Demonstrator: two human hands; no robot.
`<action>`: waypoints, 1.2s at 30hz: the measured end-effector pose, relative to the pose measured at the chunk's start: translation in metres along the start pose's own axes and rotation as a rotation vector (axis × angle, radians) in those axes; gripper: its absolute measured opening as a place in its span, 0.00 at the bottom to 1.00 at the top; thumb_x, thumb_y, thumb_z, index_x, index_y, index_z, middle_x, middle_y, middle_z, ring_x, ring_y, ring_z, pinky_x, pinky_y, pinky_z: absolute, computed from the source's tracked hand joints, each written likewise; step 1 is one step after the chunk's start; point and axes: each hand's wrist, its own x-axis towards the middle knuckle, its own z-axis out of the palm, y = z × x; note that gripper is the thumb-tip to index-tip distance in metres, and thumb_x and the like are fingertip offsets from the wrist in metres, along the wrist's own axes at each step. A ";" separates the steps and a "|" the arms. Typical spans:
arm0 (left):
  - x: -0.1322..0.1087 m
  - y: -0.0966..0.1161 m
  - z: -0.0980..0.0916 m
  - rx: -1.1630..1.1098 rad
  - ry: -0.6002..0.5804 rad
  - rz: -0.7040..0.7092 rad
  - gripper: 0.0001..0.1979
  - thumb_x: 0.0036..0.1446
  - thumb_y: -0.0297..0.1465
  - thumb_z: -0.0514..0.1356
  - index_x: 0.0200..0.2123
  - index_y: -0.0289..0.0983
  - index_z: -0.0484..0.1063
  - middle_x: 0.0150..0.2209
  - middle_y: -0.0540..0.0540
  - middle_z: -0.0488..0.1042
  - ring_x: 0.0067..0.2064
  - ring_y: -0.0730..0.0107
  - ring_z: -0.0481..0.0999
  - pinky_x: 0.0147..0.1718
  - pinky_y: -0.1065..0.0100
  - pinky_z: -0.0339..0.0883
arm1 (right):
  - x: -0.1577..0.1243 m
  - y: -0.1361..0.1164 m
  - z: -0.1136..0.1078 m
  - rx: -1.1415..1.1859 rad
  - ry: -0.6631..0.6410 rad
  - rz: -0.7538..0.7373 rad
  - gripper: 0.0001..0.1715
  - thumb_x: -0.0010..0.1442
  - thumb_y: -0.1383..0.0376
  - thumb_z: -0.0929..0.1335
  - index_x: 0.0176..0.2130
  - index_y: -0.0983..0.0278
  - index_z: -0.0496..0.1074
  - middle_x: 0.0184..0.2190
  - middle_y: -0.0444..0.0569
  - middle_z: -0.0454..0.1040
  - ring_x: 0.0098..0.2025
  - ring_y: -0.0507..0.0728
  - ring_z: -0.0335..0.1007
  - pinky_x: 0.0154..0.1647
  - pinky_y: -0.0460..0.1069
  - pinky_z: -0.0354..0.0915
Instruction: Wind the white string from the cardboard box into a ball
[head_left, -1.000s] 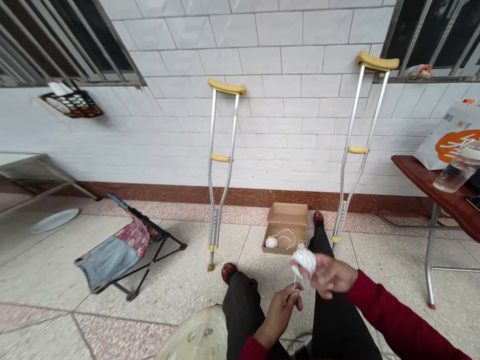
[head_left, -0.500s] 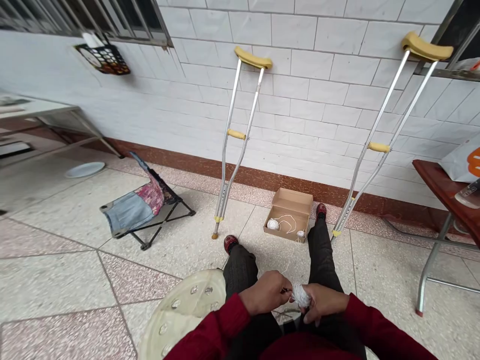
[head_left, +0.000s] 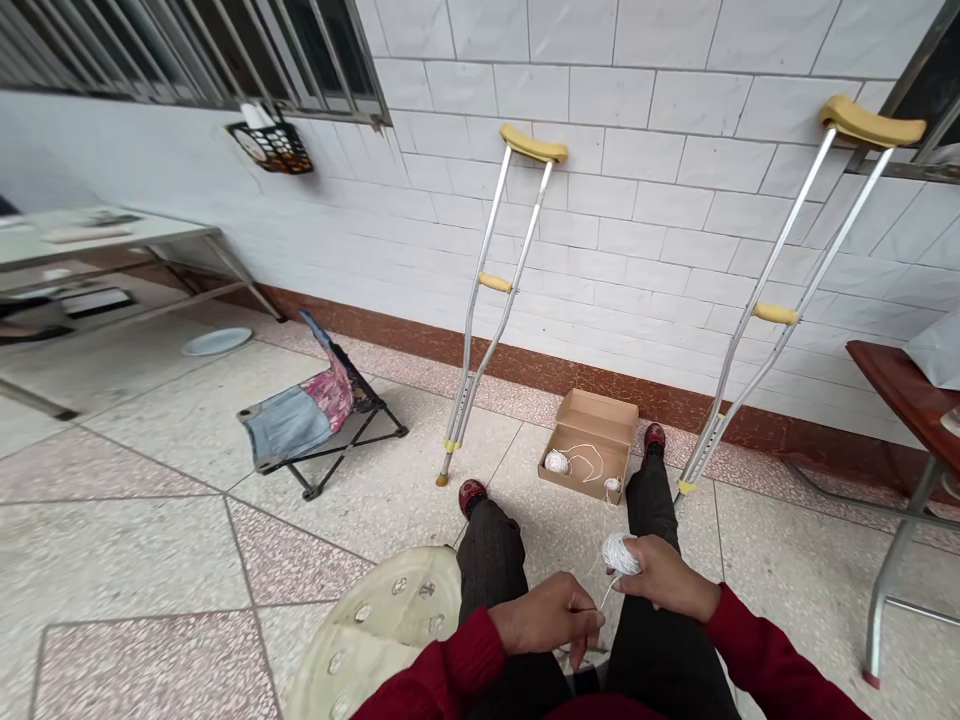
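We see the white ball of yarn (head_left: 620,553) lying to the right and far side of the left hand (head_left: 549,617), nearest the right hand (head_left: 667,577); roundish, it shows no clear long axis. Our right hand curls around its right side, while the left pinches the strand (head_left: 609,592) running from it. Farther off sits an open cardboard box (head_left: 600,415).

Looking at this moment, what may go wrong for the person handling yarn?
The strand between the left hand and the white yarn ball in the right hand might slip or tangle. Loose yarn loops in the cardboard box could knot. The crutch near the right shoe could perhaps topple if bumped.
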 end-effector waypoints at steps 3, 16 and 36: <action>0.003 -0.003 0.001 -0.080 0.214 0.099 0.23 0.61 0.44 0.53 0.23 0.34 0.75 0.21 0.48 0.75 0.23 0.73 0.66 0.26 0.73 0.58 | 0.004 -0.008 -0.003 -0.009 0.086 -0.046 0.09 0.52 0.60 0.71 0.30 0.64 0.73 0.23 0.42 0.69 0.26 0.50 0.63 0.24 0.44 0.56; 0.006 0.007 -0.009 0.043 0.602 0.173 0.19 0.61 0.41 0.54 0.25 0.35 0.76 0.26 0.49 0.75 0.32 0.67 0.72 0.34 0.71 0.60 | 0.005 0.002 0.007 0.443 -0.045 0.036 0.20 0.52 0.51 0.71 0.35 0.65 0.72 0.21 0.38 0.61 0.15 0.46 0.53 0.12 0.41 0.56; 0.009 0.029 -0.058 -0.175 0.440 0.215 0.18 0.61 0.40 0.55 0.26 0.36 0.74 0.24 0.48 0.76 0.34 0.63 0.77 0.42 0.64 0.67 | 0.041 -0.015 -0.108 0.407 0.752 -0.024 0.21 0.49 0.50 0.71 0.33 0.64 0.72 0.21 0.43 0.68 0.13 0.49 0.58 0.11 0.46 0.57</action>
